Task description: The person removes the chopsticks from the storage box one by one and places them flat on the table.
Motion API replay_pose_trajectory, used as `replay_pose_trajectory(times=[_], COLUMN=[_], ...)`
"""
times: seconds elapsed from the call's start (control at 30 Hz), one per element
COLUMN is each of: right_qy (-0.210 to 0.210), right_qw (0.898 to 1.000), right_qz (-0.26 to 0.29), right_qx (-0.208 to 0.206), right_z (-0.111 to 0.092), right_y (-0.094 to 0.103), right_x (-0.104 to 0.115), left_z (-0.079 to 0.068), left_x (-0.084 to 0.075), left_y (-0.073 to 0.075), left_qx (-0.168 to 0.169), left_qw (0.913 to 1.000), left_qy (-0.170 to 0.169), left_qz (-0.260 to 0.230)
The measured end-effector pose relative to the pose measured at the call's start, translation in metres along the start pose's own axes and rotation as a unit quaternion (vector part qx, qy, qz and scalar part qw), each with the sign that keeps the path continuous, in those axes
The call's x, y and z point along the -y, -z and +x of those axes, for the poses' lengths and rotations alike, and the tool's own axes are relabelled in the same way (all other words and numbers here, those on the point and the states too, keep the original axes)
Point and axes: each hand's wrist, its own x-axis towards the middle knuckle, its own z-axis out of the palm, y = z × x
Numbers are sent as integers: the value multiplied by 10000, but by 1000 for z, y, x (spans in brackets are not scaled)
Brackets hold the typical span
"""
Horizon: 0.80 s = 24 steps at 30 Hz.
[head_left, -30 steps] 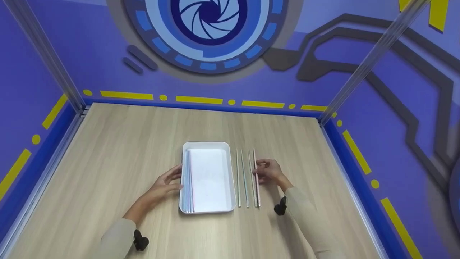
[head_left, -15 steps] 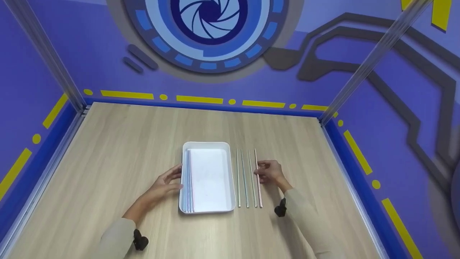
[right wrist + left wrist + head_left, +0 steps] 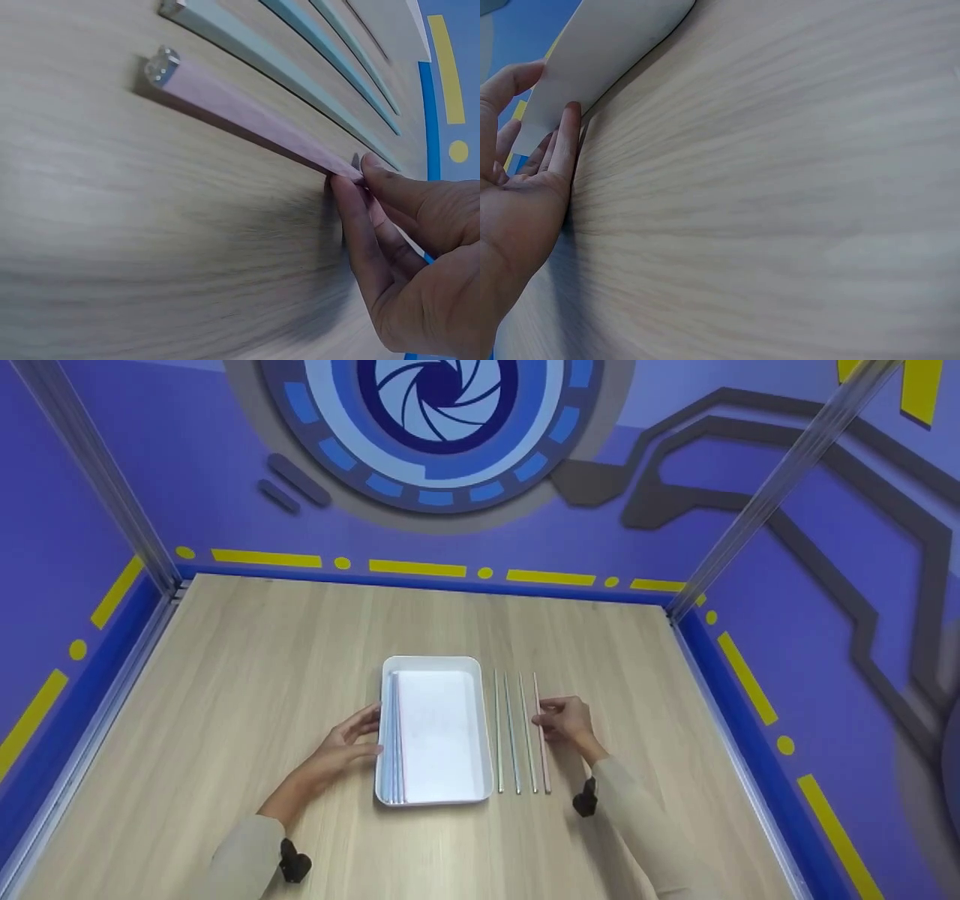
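Observation:
A white rectangular tray lies on the wooden table, with several pastel chopsticks side by side along its left inner wall. My left hand touches the tray's left outer side with its thumb and fairly straight fingertips; the left wrist view shows them against the white wall. Right of the tray, a pink chopstick with a silver end cap is pinched between the thumb and fingers of my right hand. Close by lie a pale green chopstick, a blue chopstick and another greenish chopstick, roughly parallel and apart.
The wooden table is bounded by purple-blue printed panels at the back and sides. Metal posts rise at the back corners. Small black devices sit on both wrists.
My right hand has shifted slightly right with the pink chopstick, which now stands farther from the neighbouring green one. My left hand and the tray have hardly moved.

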Motion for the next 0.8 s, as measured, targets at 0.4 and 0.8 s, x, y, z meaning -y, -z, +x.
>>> replay_pose_trajectory(times=[0.4,0.8], right_qy=[401,1543], right_qw=[9988,9828], right_qz=[-282,45], right_qx=[-12,1017], right_z=[-7,-21], right_y=[5,-18], right_x=[17,83], left_z=[0,1], left_x=[-1,-1], left_y=[1,0], left_qx=[1,116], left_qw=[10000,9999], left_qy=[-59,-98], left_qz=[45,50])
